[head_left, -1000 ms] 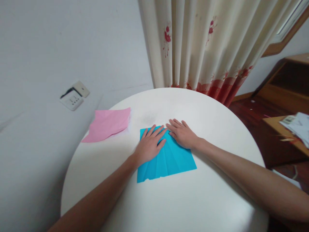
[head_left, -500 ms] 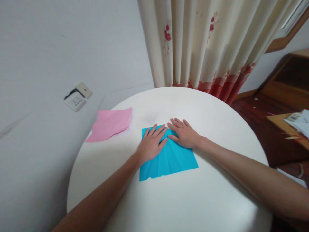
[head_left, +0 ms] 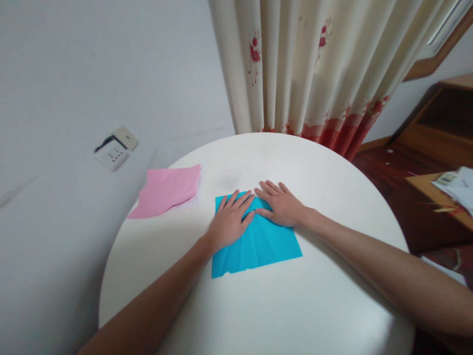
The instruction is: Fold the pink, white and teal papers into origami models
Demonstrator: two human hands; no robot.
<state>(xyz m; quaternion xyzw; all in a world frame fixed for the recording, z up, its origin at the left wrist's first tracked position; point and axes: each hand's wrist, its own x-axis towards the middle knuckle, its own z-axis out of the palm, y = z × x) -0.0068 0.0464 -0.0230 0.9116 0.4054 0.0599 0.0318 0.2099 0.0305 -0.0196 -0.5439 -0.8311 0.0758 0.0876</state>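
A creased sheet of blue paper (head_left: 256, 251) lies flat on the white round table (head_left: 258, 310). Its near edge has small ragged notches. My left hand (head_left: 231, 219) rests palm down on the paper's left part, fingers spread. Across its upper right part lies my right hand (head_left: 281, 203), also flat with the fingers apart, its fingertips close to those of the left. Both palms hide parts of the sheet, including much of its far edge.
Pink paper (head_left: 168, 190) lies at the table's left edge, with a whitish sheet partly under it. A wall with a socket (head_left: 113, 154) borders the left. Behind the table hangs a curtain (head_left: 291, 74). Papers (head_left: 458, 185) sit on a wooden surface to the right.
The whole view has shifted very slightly. Both hands stay flat on the blue paper, with no clear movement against it.
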